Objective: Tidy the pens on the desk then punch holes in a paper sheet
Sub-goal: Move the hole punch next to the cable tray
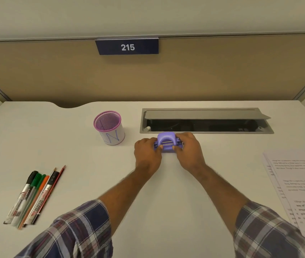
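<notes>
A purple hole punch [167, 139] rests on the white desk [166, 192] near the middle. My left hand [147, 154] grips its left end and my right hand [188, 149] grips its right end. Several pens, markers and pencils [34, 196] lie side by side in a bundle at the front left of the desk. A purple mesh pen cup [109, 127] stands upright and looks empty, left of the punch. A stack of printed paper sheets [296, 185] lies at the right edge.
A grey cable tray [205, 121] with its lid raised is set into the desk just behind the punch. A tan partition [148, 77] with a sign reading 215 closes off the back. Both forearms wear plaid sleeves.
</notes>
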`<state>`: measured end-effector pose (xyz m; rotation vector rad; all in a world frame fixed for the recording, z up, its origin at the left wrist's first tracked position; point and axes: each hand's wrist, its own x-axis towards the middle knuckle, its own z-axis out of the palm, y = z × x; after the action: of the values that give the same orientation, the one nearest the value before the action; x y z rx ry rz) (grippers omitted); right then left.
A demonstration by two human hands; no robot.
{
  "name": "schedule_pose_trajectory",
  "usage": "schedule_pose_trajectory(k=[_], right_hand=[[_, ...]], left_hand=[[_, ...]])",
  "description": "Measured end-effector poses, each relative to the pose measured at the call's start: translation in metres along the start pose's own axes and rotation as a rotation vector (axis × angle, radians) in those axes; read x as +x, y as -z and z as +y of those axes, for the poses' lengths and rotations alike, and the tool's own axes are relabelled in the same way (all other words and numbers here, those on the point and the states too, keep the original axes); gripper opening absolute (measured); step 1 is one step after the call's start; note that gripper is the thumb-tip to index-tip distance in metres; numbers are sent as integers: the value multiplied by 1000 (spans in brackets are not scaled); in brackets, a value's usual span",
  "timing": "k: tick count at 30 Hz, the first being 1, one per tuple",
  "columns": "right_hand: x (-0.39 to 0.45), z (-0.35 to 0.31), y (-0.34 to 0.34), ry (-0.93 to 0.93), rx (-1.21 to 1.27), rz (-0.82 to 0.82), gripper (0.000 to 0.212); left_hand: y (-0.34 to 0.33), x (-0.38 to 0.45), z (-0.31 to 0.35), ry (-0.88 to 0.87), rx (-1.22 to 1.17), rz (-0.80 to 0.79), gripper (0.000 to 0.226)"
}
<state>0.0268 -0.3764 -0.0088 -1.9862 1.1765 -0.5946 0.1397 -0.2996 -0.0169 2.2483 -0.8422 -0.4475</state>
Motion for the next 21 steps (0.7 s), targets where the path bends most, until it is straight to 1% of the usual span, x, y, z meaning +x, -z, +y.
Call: schedule_pose_trajectory(k=[2, 5, 8, 11, 16, 21], right_hand=[[4, 6, -2, -25, -13, 16, 39], [8, 14, -4, -30, -82, 62, 34], [13, 16, -6, -57, -186, 101, 34], [17, 16, -8, -65, -194, 103, 34], [22, 15, -9, -61, -226, 109, 41], [24, 18, -11, -57, -225, 110, 47]], left_hand=[[-6, 5, 4, -11, -25, -13, 33], [-13, 9, 8, -30, -71, -30, 28], [-18, 9, 8, -42, -103, -48, 30], [-19, 9, 6, -71, -118, -46, 33], [-18, 15, 6, -65, -183, -22, 39], [-19, 20, 10, -78, -137, -18, 37]])
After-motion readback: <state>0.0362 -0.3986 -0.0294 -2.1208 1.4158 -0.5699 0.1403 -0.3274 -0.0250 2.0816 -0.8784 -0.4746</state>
